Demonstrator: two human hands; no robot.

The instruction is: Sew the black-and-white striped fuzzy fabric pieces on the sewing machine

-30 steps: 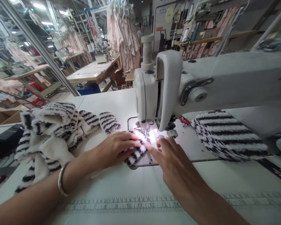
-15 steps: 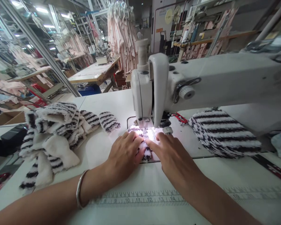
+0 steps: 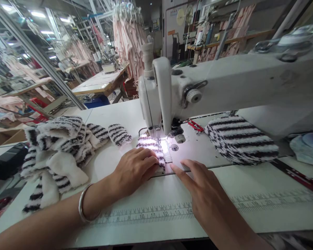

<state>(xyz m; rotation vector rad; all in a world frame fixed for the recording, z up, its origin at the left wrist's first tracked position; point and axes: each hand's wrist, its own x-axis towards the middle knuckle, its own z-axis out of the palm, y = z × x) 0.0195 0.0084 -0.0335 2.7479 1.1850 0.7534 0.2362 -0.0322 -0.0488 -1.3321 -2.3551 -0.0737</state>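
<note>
A printed ruler strip [image 3: 146, 216] ran along the near edge of the white table [image 3: 125, 114], and both forearms crossed it. The left wrist wore a silver bangle [image 3: 82, 207]. The left hand [image 3: 134, 169] lay palm down, fingers together and slightly curled, their tips pressing the near left edge of a small striped fleece piece [image 3: 151, 146]. The right hand [image 3: 202, 189] lay flat on the table just to the right, fingers extended and loosely spread, the forefinger pointing toward the piece's near corner but not touching it, holding nothing. The fleece piece sat on the lit needle plate, directly under the head of the white sewing machine [image 3: 224, 83], its far end at the presser foot. To the left, well apart from the hands, a heap of striped fleece pieces [image 3: 57, 146] lay on the table, with one separate small piece [image 3: 119, 134] between the heap and the machine. To the right, beneath the machine's arm, rested a larger striped fleece panel [image 3: 240, 139]. Farther back stood another work table [image 3: 101, 81] and a rack of hanging pink garments [image 3: 127, 34].
</note>
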